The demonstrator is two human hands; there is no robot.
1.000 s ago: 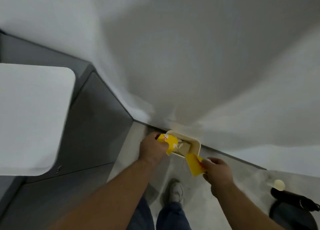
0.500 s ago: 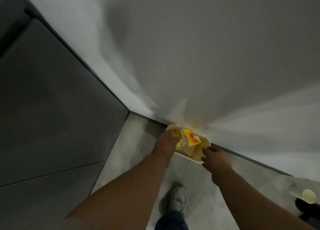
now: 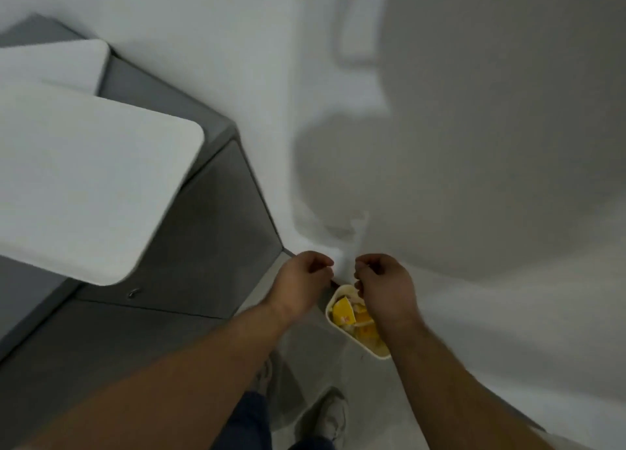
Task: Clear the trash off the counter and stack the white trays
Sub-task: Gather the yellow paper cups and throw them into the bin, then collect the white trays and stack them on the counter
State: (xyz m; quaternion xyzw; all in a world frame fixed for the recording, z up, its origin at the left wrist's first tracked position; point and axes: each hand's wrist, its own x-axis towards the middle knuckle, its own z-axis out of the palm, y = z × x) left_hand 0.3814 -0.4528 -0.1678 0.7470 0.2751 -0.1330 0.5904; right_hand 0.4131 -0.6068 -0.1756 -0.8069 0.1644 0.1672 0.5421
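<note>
A small cream bin [image 3: 380, 354] stands on the floor against the white wall, with yellow wrappers [image 3: 343, 312] lying inside it. My left hand [image 3: 301, 280] hovers just left of and above the bin, fingers curled in, nothing visible in it. My right hand [image 3: 384, 288] hangs over the bin's far end and hides part of it; its fingers are curled too and I see nothing in them. A large white tray [image 3: 84, 195] lies on the grey counter [image 3: 216, 219] at the left. A second white tray [image 3: 57, 63] sits behind it.
The counter's corner juts out towards the bin, and the big tray overhangs its front edge. My shoe [image 3: 333, 415] and trouser leg stand on the pale floor just below the bin. The white wall [image 3: 474, 144] fills the right side.
The yellow wrappers have left both hands and now lie in the bin. Both hands have drawn up and closed. The view has swung, so the white trays are back in sight.
</note>
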